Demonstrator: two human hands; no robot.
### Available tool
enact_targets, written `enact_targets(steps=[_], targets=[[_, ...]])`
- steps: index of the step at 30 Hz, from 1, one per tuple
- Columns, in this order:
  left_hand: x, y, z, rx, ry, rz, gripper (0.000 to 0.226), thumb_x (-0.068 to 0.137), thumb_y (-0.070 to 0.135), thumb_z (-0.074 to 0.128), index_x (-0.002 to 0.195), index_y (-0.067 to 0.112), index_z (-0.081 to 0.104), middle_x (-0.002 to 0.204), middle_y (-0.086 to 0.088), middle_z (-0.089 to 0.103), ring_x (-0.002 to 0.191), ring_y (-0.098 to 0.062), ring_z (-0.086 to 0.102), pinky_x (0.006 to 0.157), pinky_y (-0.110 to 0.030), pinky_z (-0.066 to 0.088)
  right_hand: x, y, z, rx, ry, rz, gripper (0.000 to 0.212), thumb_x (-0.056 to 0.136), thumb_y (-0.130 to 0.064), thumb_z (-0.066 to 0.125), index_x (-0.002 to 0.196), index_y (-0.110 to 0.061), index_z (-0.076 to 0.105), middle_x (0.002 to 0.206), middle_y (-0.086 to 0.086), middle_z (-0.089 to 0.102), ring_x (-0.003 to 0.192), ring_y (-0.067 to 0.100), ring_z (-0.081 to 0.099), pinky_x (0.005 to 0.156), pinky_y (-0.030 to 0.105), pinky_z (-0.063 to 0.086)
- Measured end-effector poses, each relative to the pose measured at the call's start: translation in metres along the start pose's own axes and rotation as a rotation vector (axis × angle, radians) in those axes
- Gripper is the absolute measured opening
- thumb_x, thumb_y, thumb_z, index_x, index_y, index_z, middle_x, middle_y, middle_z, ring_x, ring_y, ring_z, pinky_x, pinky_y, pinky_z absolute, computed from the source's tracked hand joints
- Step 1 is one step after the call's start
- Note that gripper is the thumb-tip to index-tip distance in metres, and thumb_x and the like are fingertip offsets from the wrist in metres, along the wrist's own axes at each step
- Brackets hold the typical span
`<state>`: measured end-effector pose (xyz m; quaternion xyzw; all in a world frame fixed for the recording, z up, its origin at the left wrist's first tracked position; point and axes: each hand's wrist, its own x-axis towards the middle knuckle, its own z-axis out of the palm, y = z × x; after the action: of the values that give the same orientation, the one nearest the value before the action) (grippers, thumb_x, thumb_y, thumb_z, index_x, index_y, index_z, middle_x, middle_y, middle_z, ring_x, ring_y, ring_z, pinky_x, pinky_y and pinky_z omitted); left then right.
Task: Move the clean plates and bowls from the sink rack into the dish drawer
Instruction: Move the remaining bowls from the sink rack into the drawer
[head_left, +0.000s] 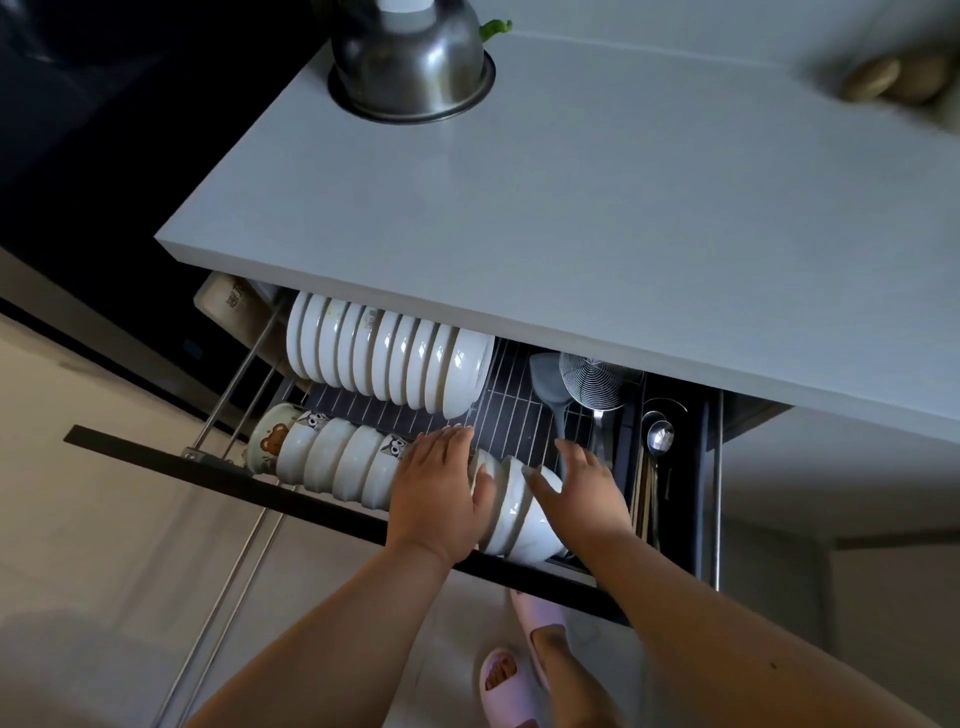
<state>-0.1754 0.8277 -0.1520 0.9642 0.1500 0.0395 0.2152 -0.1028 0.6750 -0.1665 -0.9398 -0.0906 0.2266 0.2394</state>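
Beneath a pale grey countertop, a pulled-out dish drawer holds two rows of white bowls standing on edge in a wire rack. The person's left hand lies flat, fingers extended, against the front-row bowls, while the right hand, fingers spread and relaxed, steadies the newly placed bowls at the row's right end. Glazed ceramic of this kind is likely heavy, slick and chip-prone, best taken by the rim or cupped underneath. Open room remains on the rack beside the back-row bowls; the counter's overhang and the utensil compartment hem in the right side.
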Motion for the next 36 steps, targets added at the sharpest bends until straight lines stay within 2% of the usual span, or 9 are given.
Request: enact_targets(steps=[7, 10, 14, 18, 23, 26, 29, 33, 36], targets=[[0.024, 0.003, 0.002, -0.015, 0.086, 0.05, 0.049, 0.087, 0.029, 0.039, 0.117, -0.001, 0.063, 0.11, -0.016, 0.068, 0.106, -0.035, 0.063, 0.096, -0.048, 0.049, -0.03, 0.008, -0.018, -0.184, 0.092, -0.106, 0.067, 0.093, -0.06, 0.032, 0.145, -0.018, 0.031, 0.145, 0.0, 0.042, 0.137, 0.02, 0.034, 0.11, 0.033, 0.033], [0.04, 0.005, 0.005, -0.025, 0.137, 0.093, 0.045, 0.09, 0.027, 0.038, 0.114, -0.002, 0.063, 0.106, -0.016, 0.069, 0.101, -0.035, 0.063, 0.093, -0.045, 0.05, -0.037, 0.019, -0.022, -0.298, 0.2, -0.114, 0.072, 0.09, -0.065, 0.019, 0.137, -0.016, 0.044, 0.134, 0.004, 0.054, 0.13, 0.024, 0.044, 0.108, 0.038, 0.038], [0.056, 0.011, 0.008, -0.008, 0.179, 0.179, 0.05, 0.091, 0.029, 0.036, 0.122, -0.002, 0.059, 0.122, -0.018, 0.064, 0.117, -0.035, 0.057, 0.103, -0.046, 0.044, -0.024, 0.031, -0.029, -0.371, 0.371, -0.188, 0.058, 0.091, -0.056, 0.032, 0.121, -0.012, 0.056, 0.118, 0.01, 0.062, 0.116, 0.031, 0.054, 0.103, 0.044, 0.043], [0.066, 0.011, 0.012, 0.086, 0.147, 0.334, 0.063, 0.095, 0.041, 0.033, 0.144, 0.002, 0.037, 0.151, -0.016, 0.037, 0.142, -0.027, 0.029, 0.119, -0.042, 0.02, -0.009, 0.036, -0.03, -0.358, 0.508, -0.331, 0.057, 0.088, -0.052, 0.041, 0.123, -0.009, 0.051, 0.122, 0.014, 0.059, 0.12, 0.032, 0.049, 0.108, 0.043, 0.031], [0.081, 0.011, 0.012, 0.316, 0.002, 0.571, 0.088, 0.091, 0.067, 0.031, 0.152, 0.004, 0.018, 0.16, -0.014, 0.015, 0.149, -0.025, 0.012, 0.12, -0.042, 0.01, 0.018, 0.046, -0.04, -0.271, 0.672, -0.571, 0.063, 0.085, -0.05, 0.055, 0.125, -0.002, 0.048, 0.122, 0.019, 0.059, 0.121, 0.033, 0.05, 0.106, 0.048, 0.038], [0.092, 0.014, 0.012, 0.447, -0.07, 0.571, 0.105, 0.081, 0.075, 0.042, 0.153, 0.006, 0.008, 0.162, -0.013, 0.007, 0.15, -0.025, 0.005, 0.12, -0.042, 0.004, 0.036, 0.048, -0.048, -0.291, 0.684, -0.648, 0.071, 0.081, -0.05, 0.062, 0.13, -0.001, 0.043, 0.124, 0.021, 0.058, 0.124, 0.036, 0.05, 0.108, 0.049, 0.036], [0.108, 0.022, 0.011, 0.482, -0.021, 0.541, 0.117, 0.074, 0.068, 0.061, 0.153, 0.006, 0.003, 0.161, -0.011, 0.004, 0.149, -0.026, 0.004, 0.12, -0.045, 0.004, 0.053, 0.049, -0.063, -0.387, 0.675, -0.619, 0.085, 0.076, -0.057, 0.064, 0.135, -0.001, 0.039, 0.133, 0.022, 0.053, 0.13, 0.036, 0.043, 0.112, 0.049, 0.031], [0.128, 0.041, 0.005, 0.502, 0.002, 0.475, 0.122, 0.064, 0.061, 0.076, 0.152, 0.005, 0.013, 0.159, -0.013, 0.019, 0.148, -0.027, 0.014, 0.119, -0.048, 0.007, 0.068, 0.053, -0.084, -0.515, 0.637, -0.467, 0.102, 0.066, -0.067, 0.063, 0.141, -0.001, 0.039, 0.143, 0.018, 0.045, 0.137, 0.029, 0.03, 0.117, 0.043, 0.014], [0.144, 0.057, 0.002, 0.554, -0.051, 0.441, 0.113, 0.08, 0.055, 0.067, 0.152, 0.007, -0.006, 0.162, -0.013, 0.004, 0.15, -0.027, 0.0, 0.12, -0.046, -0.006, 0.079, 0.056, -0.09, -0.545, 0.696, -0.476, 0.094, 0.065, -0.061, 0.071, 0.136, -0.003, 0.048, 0.136, 0.016, 0.053, 0.129, 0.028, 0.037, 0.114, 0.042, 0.021]])
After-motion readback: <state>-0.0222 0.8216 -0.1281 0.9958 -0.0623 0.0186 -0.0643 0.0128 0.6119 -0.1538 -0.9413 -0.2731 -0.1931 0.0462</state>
